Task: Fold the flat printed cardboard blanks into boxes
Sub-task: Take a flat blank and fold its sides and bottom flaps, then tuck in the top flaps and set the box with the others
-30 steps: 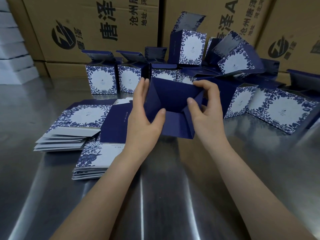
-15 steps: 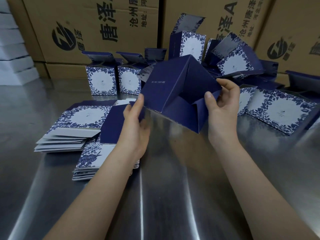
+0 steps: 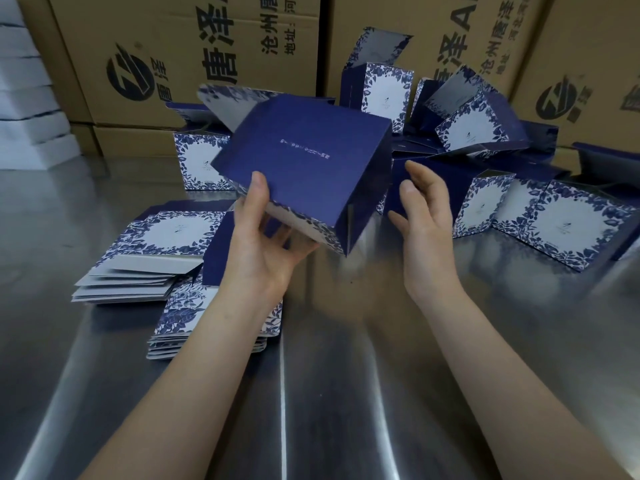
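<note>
A folded navy box (image 3: 304, 168) with a blue floral face hangs tilted above the steel table, its plain navy side with small print facing me. My left hand (image 3: 266, 244) grips its lower left corner, thumb on the navy side and fingers underneath. Just right of the box my right hand (image 3: 426, 216) is open, fingers spread, touching nothing. Two stacks of flat printed blanks (image 3: 149, 258) (image 3: 187, 317) lie at the left, partly hidden by my left arm. Several finished boxes (image 3: 568, 220) are piled behind and to the right.
The steel table (image 3: 329, 393) spreads out in front of me. Large brown shipping cartons (image 3: 187, 57) form a wall at the back. White foam slabs (image 3: 27, 109) are stacked at the far left. More finished boxes (image 3: 201, 161) stand behind the held one.
The box was turned over and passed from both hands to my left hand alone. My right hand let go and now hovers open beside it.
</note>
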